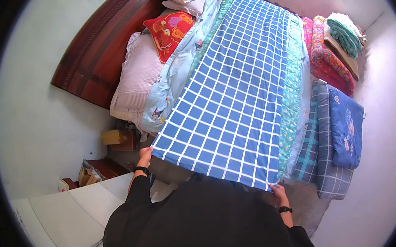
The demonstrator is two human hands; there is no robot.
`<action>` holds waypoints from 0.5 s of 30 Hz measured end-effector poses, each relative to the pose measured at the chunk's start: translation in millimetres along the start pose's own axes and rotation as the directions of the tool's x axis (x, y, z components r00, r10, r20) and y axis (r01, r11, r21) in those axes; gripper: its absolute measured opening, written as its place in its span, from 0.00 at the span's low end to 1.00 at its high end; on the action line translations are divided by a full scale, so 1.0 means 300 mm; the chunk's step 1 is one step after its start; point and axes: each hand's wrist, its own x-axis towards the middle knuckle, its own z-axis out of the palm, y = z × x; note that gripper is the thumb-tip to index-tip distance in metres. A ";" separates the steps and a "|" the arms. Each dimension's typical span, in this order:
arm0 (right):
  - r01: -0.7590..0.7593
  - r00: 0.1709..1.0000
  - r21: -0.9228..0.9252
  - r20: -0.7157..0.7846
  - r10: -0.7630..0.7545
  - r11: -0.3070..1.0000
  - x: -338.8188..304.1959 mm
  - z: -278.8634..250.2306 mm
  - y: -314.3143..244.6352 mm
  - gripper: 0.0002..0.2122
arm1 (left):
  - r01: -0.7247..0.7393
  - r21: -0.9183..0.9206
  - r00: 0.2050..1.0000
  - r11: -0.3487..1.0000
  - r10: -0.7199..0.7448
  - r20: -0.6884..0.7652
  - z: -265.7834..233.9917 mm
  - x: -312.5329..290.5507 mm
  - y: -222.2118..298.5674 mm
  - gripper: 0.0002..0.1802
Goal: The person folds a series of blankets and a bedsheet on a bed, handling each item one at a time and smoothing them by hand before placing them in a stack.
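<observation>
A blue sheet with a white grid pattern stretches lengthwise over the bed, its near edge pulled out toward me. My left hand is closed on the sheet's near left corner. At the near right corner, my right hand grips the same sheet with closed fingers. Between the two hands the near edge hangs fairly taut in front of my black clothing. Under the sheet lies a green patterned quilt, and below that a light blue printed bed cover.
A dark wooden headboard stands at the left, beside a pink pillow and a red cushion. Folded quilts and folded plaid bedding are stacked along the right. A white cabinet and yellow box sit lower left.
</observation>
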 end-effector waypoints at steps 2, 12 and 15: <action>-0.047 0.998 -0.004 0.045 0.047 0.999 0.052 -0.016 0.041 0.09 | -0.013 0.020 0.999 1.000 0.014 -0.031 0.006 0.032 -0.009 0.13; -0.297 0.954 -0.142 0.008 0.301 0.944 0.186 0.050 -0.114 0.13 | 0.353 0.061 0.935 0.934 -0.350 -0.055 0.109 0.023 0.186 0.10; -0.398 0.917 -0.162 -0.044 0.396 0.903 0.234 0.042 -0.178 0.13 | 0.411 0.089 0.912 0.907 -0.410 -0.032 0.139 0.021 0.235 0.09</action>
